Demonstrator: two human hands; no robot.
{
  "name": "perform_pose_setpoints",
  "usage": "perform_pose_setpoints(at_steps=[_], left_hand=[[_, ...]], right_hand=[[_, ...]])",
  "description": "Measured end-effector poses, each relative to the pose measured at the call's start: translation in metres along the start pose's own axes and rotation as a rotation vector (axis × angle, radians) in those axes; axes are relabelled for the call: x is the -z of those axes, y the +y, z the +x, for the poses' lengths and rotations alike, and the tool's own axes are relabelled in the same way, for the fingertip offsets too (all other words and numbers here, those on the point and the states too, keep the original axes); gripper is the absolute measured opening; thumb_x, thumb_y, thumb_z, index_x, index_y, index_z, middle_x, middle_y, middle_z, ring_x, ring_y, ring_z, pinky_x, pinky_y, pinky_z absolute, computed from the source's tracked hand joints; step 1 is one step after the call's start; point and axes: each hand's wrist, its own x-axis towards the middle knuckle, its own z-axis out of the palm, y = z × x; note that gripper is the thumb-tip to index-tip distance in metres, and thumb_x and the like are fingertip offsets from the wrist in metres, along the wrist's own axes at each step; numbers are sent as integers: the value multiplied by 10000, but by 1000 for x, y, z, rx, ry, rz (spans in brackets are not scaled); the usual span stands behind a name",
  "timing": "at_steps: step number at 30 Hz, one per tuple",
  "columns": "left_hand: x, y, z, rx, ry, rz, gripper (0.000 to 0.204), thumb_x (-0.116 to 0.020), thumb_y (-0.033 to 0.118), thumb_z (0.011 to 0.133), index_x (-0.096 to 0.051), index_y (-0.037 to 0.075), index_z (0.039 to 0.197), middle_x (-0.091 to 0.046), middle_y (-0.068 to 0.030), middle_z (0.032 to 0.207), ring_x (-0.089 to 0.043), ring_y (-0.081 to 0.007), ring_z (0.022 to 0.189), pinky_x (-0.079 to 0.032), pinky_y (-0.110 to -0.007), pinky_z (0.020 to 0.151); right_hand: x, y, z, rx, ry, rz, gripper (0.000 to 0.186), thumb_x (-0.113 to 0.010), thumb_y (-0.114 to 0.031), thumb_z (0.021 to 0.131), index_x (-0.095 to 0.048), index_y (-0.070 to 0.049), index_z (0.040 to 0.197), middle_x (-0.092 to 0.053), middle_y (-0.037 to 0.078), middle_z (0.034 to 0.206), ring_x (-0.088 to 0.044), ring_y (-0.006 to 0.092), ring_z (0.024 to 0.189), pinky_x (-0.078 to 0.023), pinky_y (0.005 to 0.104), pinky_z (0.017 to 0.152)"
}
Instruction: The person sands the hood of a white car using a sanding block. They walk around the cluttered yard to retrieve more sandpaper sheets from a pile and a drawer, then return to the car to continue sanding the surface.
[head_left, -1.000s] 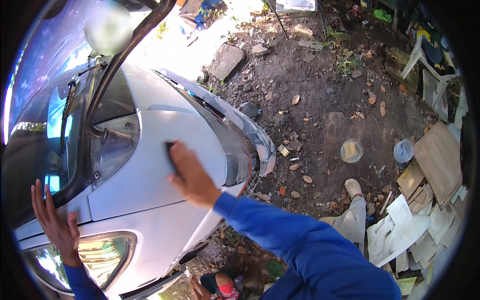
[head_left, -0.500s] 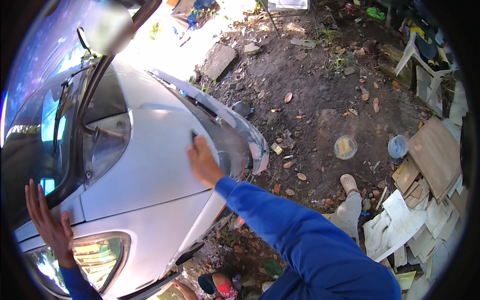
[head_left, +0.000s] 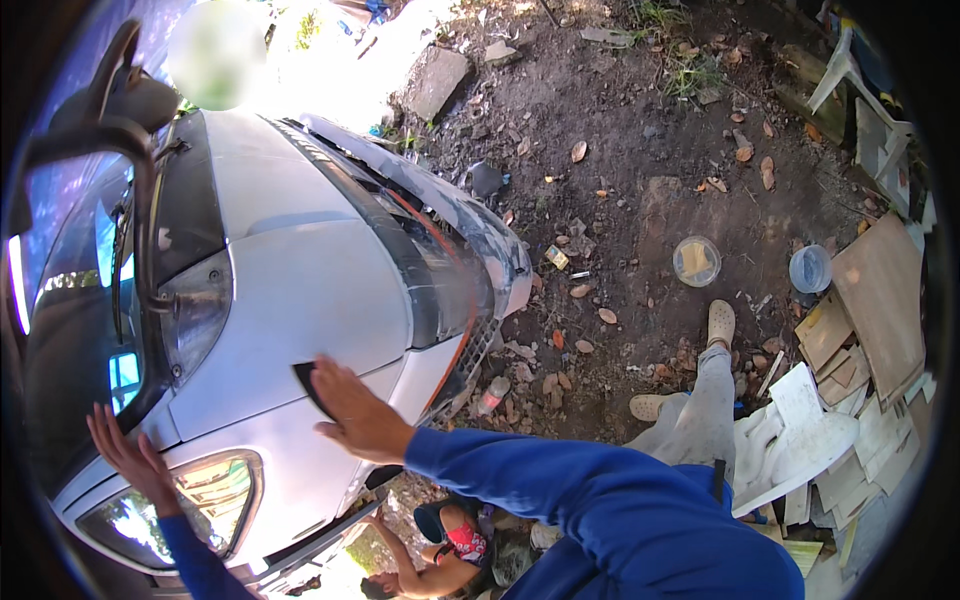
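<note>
The whitish-grey body panel (head_left: 310, 285) of a vehicle fills the left of the view, its paint dull and patchy. On its near part lies my right hand (head_left: 358, 412), holding a thin black sheet that looks like sandpaper (head_left: 308, 385) against the surface. Part of that sheet sticks out past my fingers; the rest is hidden under the hand. My left hand (head_left: 132, 458) is open, fingers spread, at the vehicle's side between the windshield's black edge and the small side window (head_left: 215, 495). Whether its palm touches the body I cannot tell.
A black mirror arm (head_left: 150, 200) curves over the windshield. Bare dirt with leaves and stones lies to the right, with two round plastic tubs (head_left: 697, 262) (head_left: 810, 268). Broken boards (head_left: 875, 300) are piled at far right. Another person (head_left: 450, 570) is low beside the vehicle.
My right hand has swept nearer and to the left over the panel, and more of the black sheet shows. The view has shifted; the other person shows more fully.
</note>
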Motion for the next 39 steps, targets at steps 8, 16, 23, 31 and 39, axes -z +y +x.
perform_pose_setpoints(at_steps=[8,16,23,31,39], left_hand=[[-28,499,-131,809,-439,-1036,485,-493,70,1003,-386,2,1471,-416,-176,1508,-422,-305,1373,-335,-423,1140],[-13,1002,-28,367,-1107,-2065,459,-660,148,921,-549,-17,1335,-564,-221,1325,-557,-333,1220,-444,-388,1040],[-87,1268,28,-23,-1089,-1919,497,-584,70,862,-562,83,1358,-573,-249,1288,-525,-428,1228,-443,-477,1042],[-107,1393,42,-327,-1167,-1476,488,-538,214,919,-551,79,1388,-632,-243,1250,-614,-430,1142,-480,-483,1006],[-101,1289,62,13,-1145,-1763,350,-567,237,977,-654,-28,1189,-680,-236,1111,-648,-420,1028,-510,-480,899]], right_hand=[[301,189,-207,-1221,-43,43,517,-520,-367,1005,-554,36,1326,-608,261,1278,-575,395,1211,-455,445,997],[518,300,-382,-1410,799,-204,308,-502,-279,1033,-594,-25,1180,-630,52,927,-672,165,762,-511,300,660],[542,375,-431,-1406,1149,-48,372,-481,-287,1053,-533,-19,1306,-659,98,1108,-699,191,935,-561,311,757],[596,405,-420,-1435,1091,-129,391,-548,-263,1035,-540,11,1314,-639,98,1162,-664,179,1048,-523,308,825],[585,438,-409,-1494,703,-351,353,-558,-271,1016,-613,28,1196,-617,163,1091,-607,289,969,-477,375,883]])
